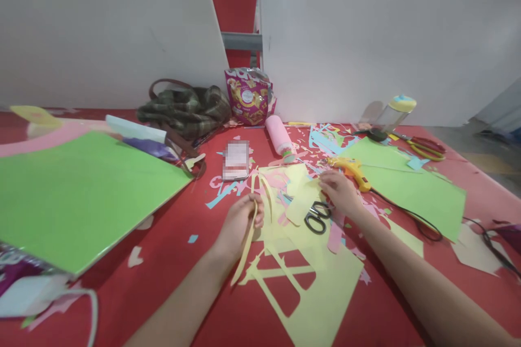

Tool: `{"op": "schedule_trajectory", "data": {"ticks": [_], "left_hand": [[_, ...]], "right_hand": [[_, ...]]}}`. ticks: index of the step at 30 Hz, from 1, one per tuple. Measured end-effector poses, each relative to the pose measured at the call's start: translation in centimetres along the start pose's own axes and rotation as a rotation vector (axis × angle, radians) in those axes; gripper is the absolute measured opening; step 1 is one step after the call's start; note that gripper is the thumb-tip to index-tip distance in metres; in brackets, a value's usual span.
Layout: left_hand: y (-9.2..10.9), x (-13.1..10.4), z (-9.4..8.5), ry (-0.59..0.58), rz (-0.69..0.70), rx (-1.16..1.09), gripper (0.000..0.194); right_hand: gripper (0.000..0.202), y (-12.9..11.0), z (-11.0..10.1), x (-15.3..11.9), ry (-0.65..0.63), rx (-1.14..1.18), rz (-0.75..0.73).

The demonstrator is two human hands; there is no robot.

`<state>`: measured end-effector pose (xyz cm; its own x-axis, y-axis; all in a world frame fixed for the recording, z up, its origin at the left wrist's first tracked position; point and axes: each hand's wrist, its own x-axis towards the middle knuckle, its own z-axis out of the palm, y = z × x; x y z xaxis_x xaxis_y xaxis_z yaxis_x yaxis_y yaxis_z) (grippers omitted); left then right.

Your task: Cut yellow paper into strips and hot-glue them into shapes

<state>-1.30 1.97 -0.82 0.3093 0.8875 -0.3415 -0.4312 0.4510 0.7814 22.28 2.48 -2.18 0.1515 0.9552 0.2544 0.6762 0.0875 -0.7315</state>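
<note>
Curved fingers of my left hand [241, 223] grip a long narrow yellow paper strip [245, 252], which hangs down toward the table's front. My right hand [338, 190] pinches the edge of a pale yellow paper piece [303, 201]. Black-handled scissors [318, 218] lie just below my right fingers, their blades partly hidden by paper. Nearer the front is a large yellow sheet [340, 276] with cut-out openings. More thin yellow strips [266, 192] lie between my hands.
Green boards [93, 190] lie left and right. A phone [236, 160], pink bottle [279, 135], snack bag [249, 96] and dark cloth [185, 111] are farther back. A yellow glue gun [352, 169] with a black cord, a clear bottle [393, 115] and red-handled scissors [427, 147] are right.
</note>
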Motion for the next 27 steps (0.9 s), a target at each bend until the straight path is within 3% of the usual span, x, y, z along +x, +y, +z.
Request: {"op": "schedule_trajectory", "data": {"ticks": [8, 12, 16, 20, 24, 27], "left_hand": [[-0.5, -0.8, 0.7, 0.053, 0.011, 0.411, 0.019], [-0.4, -1.2, 1.2, 0.005, 0.02, 0.513, 0.021], [-0.6, -1.6, 1.7, -0.073, -0.012, 0.538, 0.02], [-1.0, -1.9, 1.9, -0.154, -0.108, 0.463, 0.025], [-1.4, -1.8, 1.7, -0.186, -0.168, 0.368, 0.029], [-1.5, -1.8, 1.6, -0.188, -0.182, 0.32, 0.03]], "right_hand": [[0.016, -0.8, -2.0, -0.7, 0.059, 0.295, -0.033], [0.011, -2.9, -1.1, -2.1, -0.058, 0.598, 0.041], [0.008, -5.0, 0.9, -4.1, -0.17, 0.334, 0.046], [0.009, -5.5, 1.8, -5.1, -0.201, 0.093, -0.189], [0.014, -5.0, 2.1, -5.1, -0.188, 0.059, -0.371], [0.015, -4.5, 2.3, -5.1, -0.188, 0.055, -0.426]]}}
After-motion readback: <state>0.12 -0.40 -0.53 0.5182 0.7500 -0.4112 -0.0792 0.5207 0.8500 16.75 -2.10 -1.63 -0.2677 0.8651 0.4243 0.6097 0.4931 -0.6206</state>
